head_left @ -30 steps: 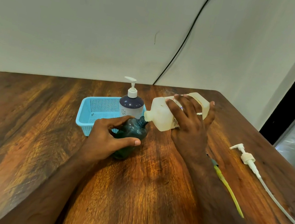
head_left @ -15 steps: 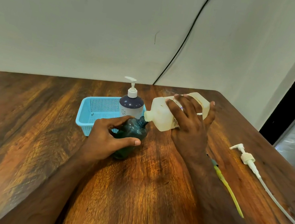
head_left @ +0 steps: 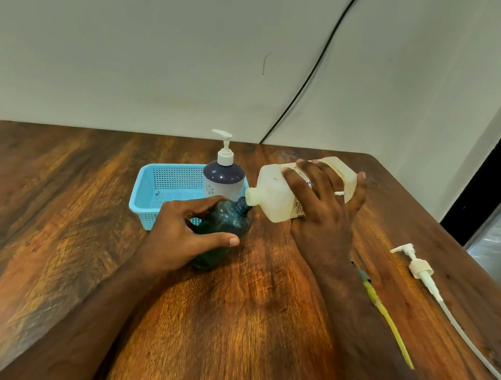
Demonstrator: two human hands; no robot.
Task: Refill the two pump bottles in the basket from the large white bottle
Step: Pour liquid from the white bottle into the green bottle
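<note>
- Left hand: fingers and thumb curled round the dark green bottle, which stands on the desk just in front of the blue basket.
- Right hand: grips the large white bottle, tipped, spout at the green bottle's open neck.
- Second pump bottle: upright in the basket.
- Loose pump: lying on the desk, right side.
</note>
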